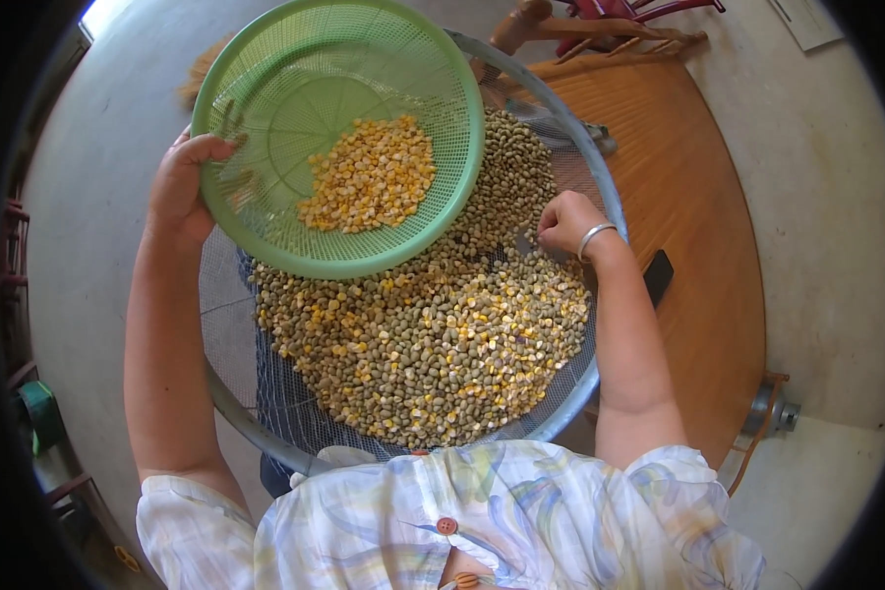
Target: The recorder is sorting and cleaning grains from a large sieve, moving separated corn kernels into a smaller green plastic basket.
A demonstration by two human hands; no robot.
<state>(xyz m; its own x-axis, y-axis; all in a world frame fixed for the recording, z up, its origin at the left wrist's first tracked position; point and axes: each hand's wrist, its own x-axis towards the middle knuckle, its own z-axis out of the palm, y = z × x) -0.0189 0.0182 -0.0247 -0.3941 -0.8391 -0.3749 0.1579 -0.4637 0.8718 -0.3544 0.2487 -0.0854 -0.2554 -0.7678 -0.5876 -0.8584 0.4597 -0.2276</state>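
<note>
My left hand [182, 187] grips the rim of a round green plastic basket [265, 258], thumb over the edge. The basket is tilted over the far left of a large round mesh sieve [610, 187] and holds a heap of yellow kernels [374, 172] that look like corn. Spread across the sieve are grey-green beans [403, 379], mixed in the near part with yellow and pale pieces; the far part is mostly beans. Beside the beans at the sieve's right, my right hand [565, 224] has its fingers curled together, pointing down; what they pinch, if anything, is hidden.
A brown wooden table [698, 206] stands at the right, partly under the sieve, with a black phone [659, 277] near the sieve's rim. Red and wooden chair parts [610, 29] show at the far side. A metal canister [782, 415] sits beyond the table's near right edge.
</note>
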